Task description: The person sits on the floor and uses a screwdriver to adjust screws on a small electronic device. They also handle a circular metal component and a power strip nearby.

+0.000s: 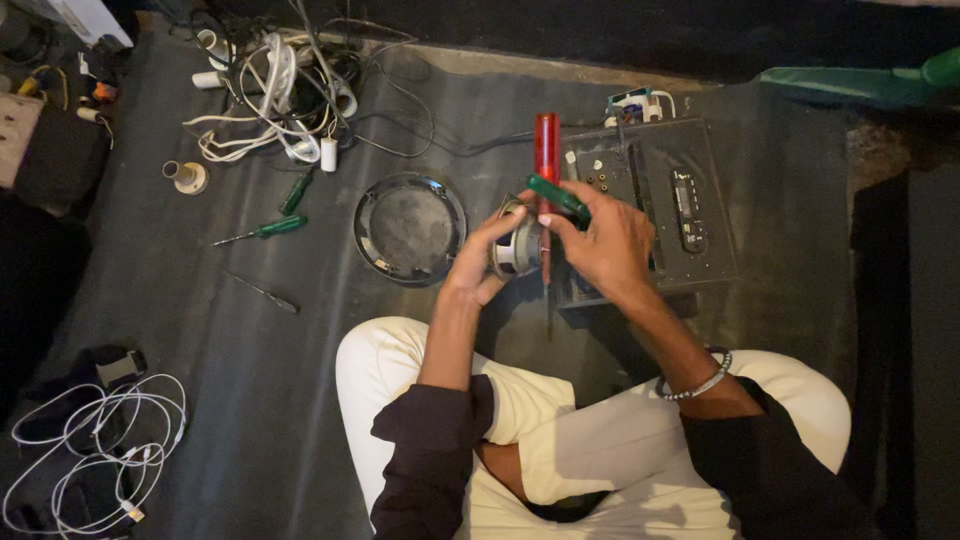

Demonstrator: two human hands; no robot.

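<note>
Left hand point(480, 262) grips a small speaker point(515, 245); right hand point(605, 240) is closed around 2 screwdrivers point(547, 160).

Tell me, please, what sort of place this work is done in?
Probably an informal electronics repair spot on a floor: a dark mat holds green-handled screwdrivers, tangled white and black cables and an opened black speaker box. The person sits cross-legged, both hands on a small round speaker.

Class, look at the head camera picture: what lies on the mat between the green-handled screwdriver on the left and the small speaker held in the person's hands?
In the head view, a round black speaker grille ring lies flat on the mat between the green-handled screwdriver and the small speaker.
</note>
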